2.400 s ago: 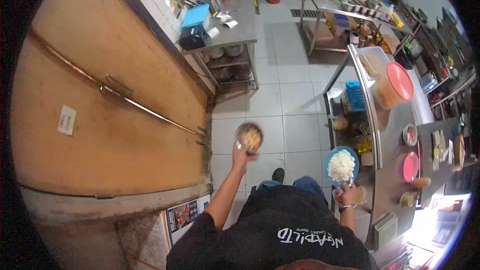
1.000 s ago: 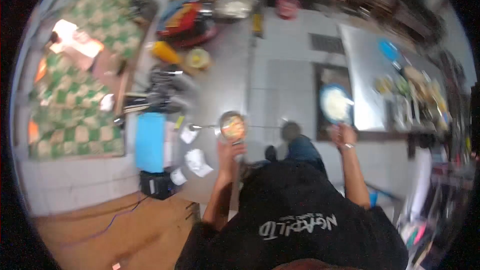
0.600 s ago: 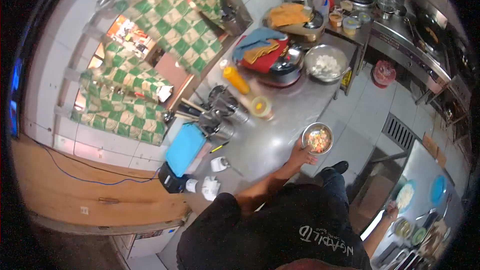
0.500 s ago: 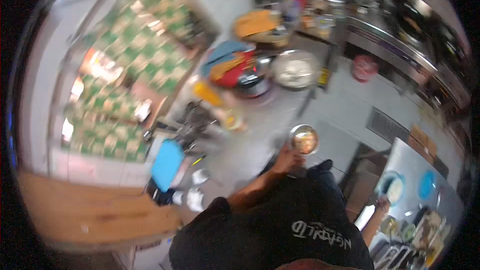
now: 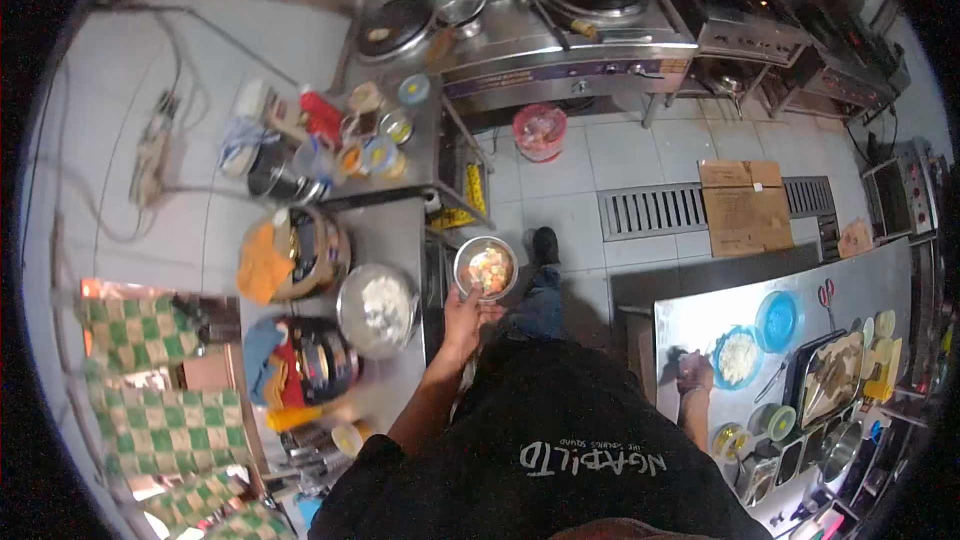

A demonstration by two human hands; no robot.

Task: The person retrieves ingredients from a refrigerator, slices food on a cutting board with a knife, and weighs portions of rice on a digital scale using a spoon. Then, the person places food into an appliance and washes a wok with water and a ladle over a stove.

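Observation:
My left hand (image 5: 466, 318) is closed on the near rim of a round metal bowl (image 5: 461, 287). Diced orange and pale pieces (image 5: 489, 269) lie in this bowl, which is held over the floor between the two counters. On the right, my right hand (image 5: 692, 372) grips the left edge of a blue bowl (image 5: 722, 380), its fingers partly blurred. White, rice-like food (image 5: 739, 358) fills the blue bowl. Right behind it sits a blue round container (image 5: 780, 320).
A steel table (image 5: 680, 315) with a tray (image 5: 835, 375) and red scissors (image 5: 826, 292) stands right. On the left counter are a large bowl of white food (image 5: 376, 310) and rice cookers (image 5: 318, 250). Ahead are a stove (image 5: 580, 65), red bucket (image 5: 540, 132), cardboard (image 5: 745, 208) and floor grate (image 5: 655, 212).
My view has swung to the right, bringing the stove and right table into fuller sight. My left hand still holds the metal bowl; my right hand stays at the blue bowl.

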